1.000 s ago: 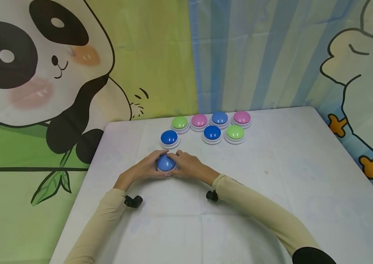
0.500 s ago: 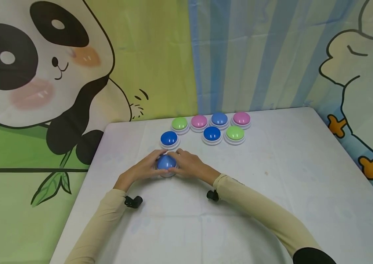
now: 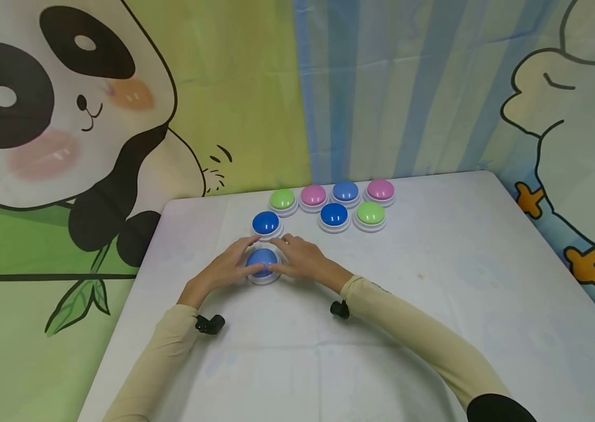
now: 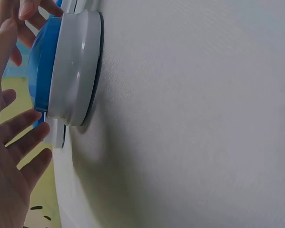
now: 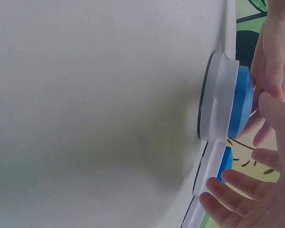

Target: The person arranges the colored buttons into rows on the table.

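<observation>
A push button with a blue dome and white round base [image 3: 262, 257] stands on the white table [image 3: 276, 363], between the two hands. My left hand [image 3: 222, 266] is at its left with loosely bent, spread fingers, the thumb crossing over the dome in the head view. On the other side, my right hand [image 3: 303, 261] is likewise relaxed, its thumb tip near the left one. The left wrist view shows the button's base [image 4: 78, 71] flat on the table with left fingers [image 4: 30, 142] apart from it. Spread right fingers [image 5: 232, 194] show in the right wrist view.
Just behind stands another blue button [image 3: 266, 223]. Farther back are several more: a dark blue one [image 3: 334, 215], a green one [image 3: 370, 213], a second green one [image 3: 282, 199] and a pink one [image 3: 313, 195] among them. A printed cloth [image 3: 245, 99] hangs behind the table.
Both hands have loosened from the blue button and drawn slightly apart and up, showing more of its base. The button stays in place on the table. The head view has shifted slightly.
</observation>
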A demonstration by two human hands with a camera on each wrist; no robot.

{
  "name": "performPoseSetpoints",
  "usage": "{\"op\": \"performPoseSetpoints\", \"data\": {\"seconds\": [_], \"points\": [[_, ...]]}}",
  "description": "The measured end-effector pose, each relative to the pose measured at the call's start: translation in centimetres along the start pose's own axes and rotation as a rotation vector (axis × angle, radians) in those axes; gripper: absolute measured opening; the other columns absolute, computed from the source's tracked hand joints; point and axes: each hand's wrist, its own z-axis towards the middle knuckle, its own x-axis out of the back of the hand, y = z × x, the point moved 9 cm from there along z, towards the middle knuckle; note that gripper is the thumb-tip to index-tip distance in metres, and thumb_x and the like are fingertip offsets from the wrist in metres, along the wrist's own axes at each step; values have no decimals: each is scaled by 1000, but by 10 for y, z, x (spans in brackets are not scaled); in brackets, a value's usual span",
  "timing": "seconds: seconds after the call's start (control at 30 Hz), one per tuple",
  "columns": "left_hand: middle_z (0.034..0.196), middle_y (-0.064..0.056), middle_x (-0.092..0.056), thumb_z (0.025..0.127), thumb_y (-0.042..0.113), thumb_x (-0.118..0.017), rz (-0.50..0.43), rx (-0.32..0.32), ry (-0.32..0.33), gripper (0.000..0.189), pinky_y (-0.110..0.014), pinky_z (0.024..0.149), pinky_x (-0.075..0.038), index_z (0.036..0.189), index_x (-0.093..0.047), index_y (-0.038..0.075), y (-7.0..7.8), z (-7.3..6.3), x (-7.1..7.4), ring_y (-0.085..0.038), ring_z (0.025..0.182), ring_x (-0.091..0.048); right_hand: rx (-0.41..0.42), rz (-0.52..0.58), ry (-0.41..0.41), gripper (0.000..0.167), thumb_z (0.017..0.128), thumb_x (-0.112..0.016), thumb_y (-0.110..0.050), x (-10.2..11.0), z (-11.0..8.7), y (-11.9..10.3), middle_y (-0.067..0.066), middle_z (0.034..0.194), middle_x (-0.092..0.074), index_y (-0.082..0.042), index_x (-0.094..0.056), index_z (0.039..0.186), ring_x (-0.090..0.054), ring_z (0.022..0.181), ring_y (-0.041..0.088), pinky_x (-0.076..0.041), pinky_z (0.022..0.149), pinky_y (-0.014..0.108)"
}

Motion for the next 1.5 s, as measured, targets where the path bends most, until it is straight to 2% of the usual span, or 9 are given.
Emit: {"op": "performPoseSetpoints", "data": {"seconds": [0.3, 0.43, 0.53, 0.67, 0.83, 1.13, 1.33, 1.5], "points": [[157, -5, -34, 87, 67, -54, 38, 60, 46, 83, -60, 113, -32, 153, -27, 24, -5, -1, 4, -32, 145, -31, -18, -18, 11, 70, 91, -55, -59, 2, 1, 7, 12, 133, -54, -20, -40, 147, -58, 112, 24, -57, 85, 37], [157, -7, -34, 88, 68, -50, 74, 86, 78, 81, -61, 112, -32, 153, -27, 25, -6, -3, 11, -33, 144, -33, -25, -35, 43, 71, 90, -57, -58, 11, 0, 14, 13, 137, -53, -17, -42, 146, -55, 119, 27, -54, 93, 41], [156, -7, -35, 89, 69, -47, 99, 118, 112, 79, -61, 112, -32, 152, -27, 26, -9, -6, 19, -33, 144, -33, -38, -60, 60, 71, 90, -55, -60, 19, -2, 24, 12, 143, -49, -18, -43, 146, -50, 127, 30, -49, 101, 47], [156, -7, -35, 90, 69, -45, 122, 154, 168, 77, -59, 114, -29, 152, -27, 26, -18, -11, 32, -34, 144, -32, -76, -95, 68, 73, 91, -48, -64, 32, -6, 47, 12, 150, -42, -20, -39, 148, -42, 137, 33, -41, 109, 52], [156, -8, -35, 92, 67, -42, 156, 170, 217, 76, -58, 115, -27, 153, -27, 24, -29, -17, 44, -36, 143, -32, -114, -83, 117, 74, 91, -49, -63, 49, -18, 81, 15, 150, -40, -18, -39, 148, -37, 139, 36, -34, 113, 56], [155, -13, -36, 92, 66, -43, 189, 194, 240, 78, -57, 118, -21, 152, -30, 17, -37, -24, 55, -38, 142, -33, -213, -107, 156, 73, 91, -50, -59, 74, -55, 139, 17, 154, -34, -15, -39, 148, -28, 144, 39, -26, 117, 58], [153, -15, -38, 93, 65, -44, 200, 203, 277, 78, -58, 115, -26, 151, -31, 15, -41, -26, 60, -39, 137, -37, -282, -99, 161, 74, 91, -49, -59, 84, -75, 165, 19, 157, -29, -13, -38, 149, -26, 144, 41, -24, 116, 61], [151, -16, -40, 93, 64, -45, 210, 193, 296, 78, -56, 117, -24, 150, -33, 13, -43, -24, 60, -38, 138, -36, -330, -111, 165, 77, 91, -49, -60, 87, -87, 184, 20, 156, -28, -11, -36, 149, -25, 144, 41, -24, 115, 62]]}}
